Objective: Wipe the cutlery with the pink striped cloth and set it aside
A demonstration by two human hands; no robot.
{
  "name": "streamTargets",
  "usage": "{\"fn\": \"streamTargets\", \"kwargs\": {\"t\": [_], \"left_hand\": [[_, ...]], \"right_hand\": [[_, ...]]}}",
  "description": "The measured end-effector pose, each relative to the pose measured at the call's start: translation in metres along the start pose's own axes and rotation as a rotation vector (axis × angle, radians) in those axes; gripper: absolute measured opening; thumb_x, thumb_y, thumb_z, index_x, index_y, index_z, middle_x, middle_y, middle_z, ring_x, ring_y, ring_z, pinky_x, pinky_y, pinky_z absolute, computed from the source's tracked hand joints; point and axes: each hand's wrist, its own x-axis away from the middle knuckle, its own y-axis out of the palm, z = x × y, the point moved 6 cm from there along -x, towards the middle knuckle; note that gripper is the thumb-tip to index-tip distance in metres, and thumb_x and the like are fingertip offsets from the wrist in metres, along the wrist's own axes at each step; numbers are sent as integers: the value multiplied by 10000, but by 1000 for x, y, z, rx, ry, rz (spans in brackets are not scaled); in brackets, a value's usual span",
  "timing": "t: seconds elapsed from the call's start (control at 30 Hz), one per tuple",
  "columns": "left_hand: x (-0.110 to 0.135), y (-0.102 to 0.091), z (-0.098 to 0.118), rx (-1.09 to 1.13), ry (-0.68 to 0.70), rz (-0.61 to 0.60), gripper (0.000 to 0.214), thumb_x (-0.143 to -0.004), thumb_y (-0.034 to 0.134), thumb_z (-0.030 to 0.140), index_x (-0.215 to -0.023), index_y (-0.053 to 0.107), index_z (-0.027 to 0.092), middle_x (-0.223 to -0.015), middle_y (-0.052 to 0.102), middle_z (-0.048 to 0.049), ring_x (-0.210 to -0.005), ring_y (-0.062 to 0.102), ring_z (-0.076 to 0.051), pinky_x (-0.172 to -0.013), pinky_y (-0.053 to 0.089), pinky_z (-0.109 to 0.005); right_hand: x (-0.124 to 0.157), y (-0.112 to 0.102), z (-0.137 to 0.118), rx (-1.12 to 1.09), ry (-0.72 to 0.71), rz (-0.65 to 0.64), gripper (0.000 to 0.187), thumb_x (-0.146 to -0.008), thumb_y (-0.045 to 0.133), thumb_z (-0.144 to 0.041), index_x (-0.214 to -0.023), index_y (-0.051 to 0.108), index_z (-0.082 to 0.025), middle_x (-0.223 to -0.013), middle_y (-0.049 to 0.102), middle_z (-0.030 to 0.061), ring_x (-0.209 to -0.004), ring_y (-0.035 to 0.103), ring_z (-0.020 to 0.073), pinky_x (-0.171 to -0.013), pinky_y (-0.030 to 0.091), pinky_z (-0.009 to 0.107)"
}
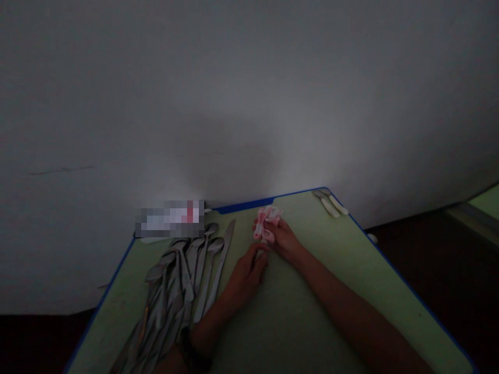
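Note:
My right hand is closed around a crumpled pink and white cloth above the middle of the table. Just below it, my left hand has its fingers pinched together, close to the cloth. Between the cloth and those fingers a small pale piece shows, like the end of a thin handle; the rest of it is covered by cloth and fingers. A table knife lies to the left of my left hand, beside a heap of metal spoons.
Two pieces of cutlery with cream handles lie at the table's far right corner. A blurred white packet rests at the far left, above the spoons. The green table has a blue edge and stands against a grey wall.

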Motion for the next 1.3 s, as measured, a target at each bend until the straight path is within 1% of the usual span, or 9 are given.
{"fn": "streamTargets", "kwargs": {"t": [0.17, 0.3, 0.4, 0.5, 0.63, 0.77, 1.03, 1.17, 1.3], "left_hand": [[2, 4, 5, -8, 44, -74, 235, -912, 360, 371, -999, 490, 196, -612, 479, 59, -522, 458, -110, -524, 358, -214], [4, 6, 9, -74, 78, -97, 266, -917, 355, 363, -1089, 472, 197, -687, 541, 36, -578, 504, -123, -586, 388, -231], [4, 4, 12, -150, 106, -75, 295, -902, 396, 351, -1154, 460, 211, -810, 602, 5, -665, 542, -144, -651, 407, -253], [4, 3, 12, -176, 133, -57, 280, -886, 432, 347, -1133, 478, 223, -955, 620, -15, -754, 567, -158, -710, 415, -266], [3, 3, 8, -196, 115, -37, 266, -875, 455, 360, -1092, 482, 207, -844, 614, 1, -709, 564, -160, -667, 411, -257], [4, 2, 7, -212, 90, -18, 258, -873, 452, 380, -1061, 476, 206, -764, 586, 17, -657, 553, -160, -628, 400, -254], [6, 6, 14, -246, 154, -79, 224, -929, 353, 361, -988, 511, 213, -838, 620, 1, -758, 589, -156, -709, 421, -257], [9, 13, 15, -463, 228, -68, 224, -936, 333, 303, -999, 520, 197, -882, 618, -43, -804, 582, -180, -749, 430, -298], [12, 19, 19, -759, 378, 13, 184, -881, 420, 240, -986, 560, 185, -914, 583, -87, -909, 516, -248, -807, 413, -382]], "right_hand": [[4, 6, -2, 66, -15, 9, 259, -681, 706, -331, -849, 647, -143, -732, 695, 36, -603, 627, 131, -561, 493, 238], [4, 7, -4, 60, 21, 33, 300, -700, 677, -396, -853, 646, -140, -722, 693, 39, -594, 625, 132, -545, 488, 232], [3, 6, -5, 27, 38, 62, 281, -713, 660, -386, -845, 644, -138, -746, 693, 35, -632, 636, 136, -582, 499, 235], [1, 4, -2, -14, 75, 74, 232, -722, 634, -308, -863, 639, -123, -775, 692, 47, -659, 646, 151, -618, 510, 259], [-1, 5, 2, -134, 127, 11, 243, -710, 504, -215, -882, 634, -103, -808, 696, 78, -705, 650, 192, -655, 521, 313], [-2, 2, 2, -190, 134, 45, 293, -677, 444, -181, -897, 627, -116, -813, 702, 80, -742, 647, 213, -676, 527, 342], [-2, 4, -3, -225, 130, -8, 328, -713, 453, -288, -963, 600, -134, -812, 700, 79, -754, 646, 223, -739, 517, 392], [-1, 7, -2, -170, 142, -35, 299, -707, 462, -293, -918, 608, -136, -777, 696, 85, -796, 645, 238, -765, 509, 412], [-2, 6, 0, -175, 159, -24, 273, -705, 466, -293, -869, 621, -138, -747, 694, 79, -821, 643, 242, -774, 510, 409]]}}
